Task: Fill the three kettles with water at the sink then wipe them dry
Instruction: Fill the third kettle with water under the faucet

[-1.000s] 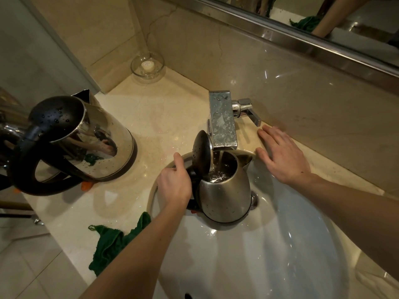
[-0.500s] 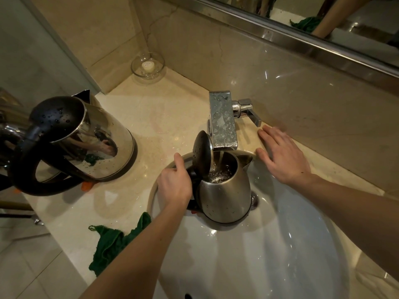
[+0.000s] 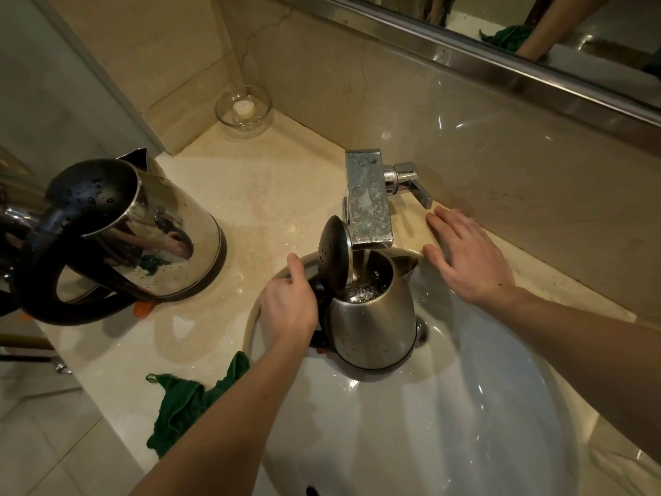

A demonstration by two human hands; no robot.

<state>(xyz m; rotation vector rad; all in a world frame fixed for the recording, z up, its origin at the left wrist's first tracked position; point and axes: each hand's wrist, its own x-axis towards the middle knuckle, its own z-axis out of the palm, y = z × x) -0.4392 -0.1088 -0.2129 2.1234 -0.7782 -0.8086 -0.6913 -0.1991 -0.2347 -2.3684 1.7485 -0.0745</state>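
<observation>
While my left hand grips the steel kettle by its handle in the sink under the running tap, lid up, my right hand lies flat on the counter.

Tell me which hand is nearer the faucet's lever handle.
Right. The right hand lies flat on the counter just in front of the lever handle; the left hand grips the kettle in the basin, across the spout.
</observation>
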